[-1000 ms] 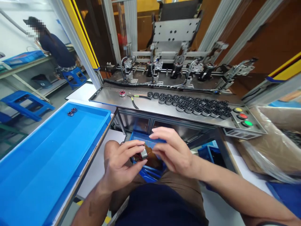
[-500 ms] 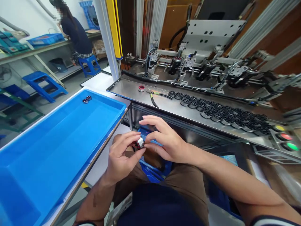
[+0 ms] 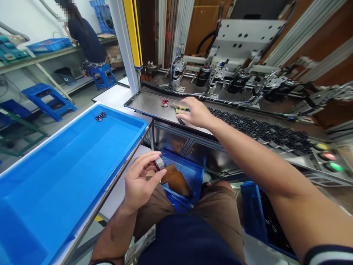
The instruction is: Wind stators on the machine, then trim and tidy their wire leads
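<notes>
Above my lap, my left hand (image 3: pixel 140 180) grips a small round motor part (image 3: pixel 159 163) with a silver rim and red and black detail, pinched between thumb and fingers. My right hand (image 3: pixel 198 113) reaches over the metal ledge with its fingers stretched out. Just under its fingertips lie pliers (image 3: pixel 176 107) with green and black handles, partly hidden by the hand; whether it touches them I cannot tell. A similar red and silver motor part (image 3: pixel 164 103) sits left of the pliers.
Many black round parts (image 3: pixel 248 127) cover the ledge at right, before a machine with several clamps (image 3: pixel 220 73). Two dark motor parts (image 3: pixel 100 116) lie in the large blue tray (image 3: pixel 68 158). A blue bin (image 3: pixel 197 173) stands below. One person (image 3: pixel 85 36) sits at a far bench.
My right hand has left the motor part and moved up and forward to the pliers on the ledge. My left hand still holds the motor part in nearly the same place.
</notes>
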Available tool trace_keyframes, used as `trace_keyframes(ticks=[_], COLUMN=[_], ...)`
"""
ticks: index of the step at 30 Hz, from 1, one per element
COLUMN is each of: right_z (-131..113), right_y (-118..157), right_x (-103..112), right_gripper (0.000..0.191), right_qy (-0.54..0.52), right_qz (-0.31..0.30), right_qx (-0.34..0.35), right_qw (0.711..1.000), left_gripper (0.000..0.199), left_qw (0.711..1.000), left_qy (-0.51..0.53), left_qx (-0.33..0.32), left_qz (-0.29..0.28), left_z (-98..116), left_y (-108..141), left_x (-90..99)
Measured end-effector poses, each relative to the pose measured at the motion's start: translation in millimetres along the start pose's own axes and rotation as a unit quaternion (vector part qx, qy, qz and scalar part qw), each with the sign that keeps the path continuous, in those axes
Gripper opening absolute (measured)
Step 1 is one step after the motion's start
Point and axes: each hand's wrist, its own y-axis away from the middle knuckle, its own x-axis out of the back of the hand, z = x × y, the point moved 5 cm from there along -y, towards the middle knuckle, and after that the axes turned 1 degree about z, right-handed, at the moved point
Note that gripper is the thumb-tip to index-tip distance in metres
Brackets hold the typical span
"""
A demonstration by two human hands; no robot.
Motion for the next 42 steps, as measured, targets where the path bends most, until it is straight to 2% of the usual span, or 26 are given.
trace_keyframes(ticks=[2, 4, 10, 14, 17, 21, 24, 27, 29, 30, 31, 32, 33, 34, 35, 36, 40, 42], right_z=[18, 23, 25, 29, 32, 37, 30, 9, -12, -22, -32, -42, -51, -59, -66, -71, -79, -79], right_y=[-9, -10, -3, 0, 0, 10, 49, 115, 166, 190, 214, 235, 253, 268, 280, 289, 298, 292], right_x=[-24, -38, -39, -39, -33, -7, 16, 22, 11, 1, -10, -20, -29, -37, -41, -43, -32, -22], right_gripper=[0.074, 0.077, 0.075, 0.061, 0.05, 0.031, 0.045, 0.057, 0.05, 0.047, 0.045, 0.047, 0.05, 0.052, 0.052, 0.05, 0.056, 0.062], right_qy=[0.063, 0.088, 0.073, 0.035, -0.023, -0.162, -0.288, -0.434, -0.633, -0.692, -0.73, -0.752, -0.765, -0.768, -0.762, -0.747, -0.635, -0.597], right_qz=[-0.062, -0.096, -0.108, -0.089, -0.067, -0.04, -0.016, 0.014, 0.026, 0.022, 0.009, -0.002, -0.018, -0.036, -0.048, -0.056, -0.02, 0.011], right_qx=[-0.071, -0.098, -0.129, -0.146, -0.147, -0.165, -0.18, -0.188, -0.193, -0.205, -0.222, -0.236, -0.242, -0.241, -0.235, -0.223, -0.16, -0.114], right_qw=[0.994, 0.987, 0.983, 0.985, 0.987, 0.972, 0.941, 0.881, 0.749, 0.692, 0.647, 0.615, 0.597, 0.593, 0.602, 0.624, 0.756, 0.794], left_gripper=[0.035, 0.032, 0.016, 0.014, 0.014, 0.014, 0.019, 0.025, 0.031, 0.034, 0.035, 0.036, 0.036, 0.035, 0.035, 0.035, 0.037, 0.037], left_qw=[0.999, 0.998, 0.998, 0.997, 0.996, 0.993, 0.99, 0.985, 0.981, 0.98, 0.98, 0.98, 0.98, 0.981, 0.981, 0.981, 0.977, 0.975], left_qy=[0.034, 0.059, 0.043, 0.038, 0.05, 0.076, 0.092, 0.123, 0.144, 0.151, 0.154, 0.154, 0.152, 0.149, 0.147, 0.146, 0.149, 0.153], left_qx=[0.02, 0.027, 0.021, 0.027, 0.039, 0.067, 0.1, 0.121, 0.127, 0.127, 0.126, 0.124, 0.119, 0.114, 0.109, 0.106, 0.11, 0.114], left_qz=[0.011, 0.017, 0.05, 0.057, 0.057, 0.055, 0.041, 0.016, -0.005, -0.016, -0.026, -0.035, -0.043, -0.049, -0.058, -0.067, -0.102, -0.116], left_z=[-2, -2, 1, 4, 5, 5, 3, 1, -1, -1, -2, -2, -2, -1, 0, 1, 5, 7], left_y=[-1, -2, -6, -7, -5, -4, -3, -2, -1, -1, 0, 0, 1, 1, 2, 2, 4, 6], left_x=[-1.6, -2.0, 0.3, -3.3, -6.0, -7.8, -10.2, -16.1, -23.0, -27.1, -31.4, -35.9, -40.3, -44.8, -49.3, -54.0, -71.0, -77.5])
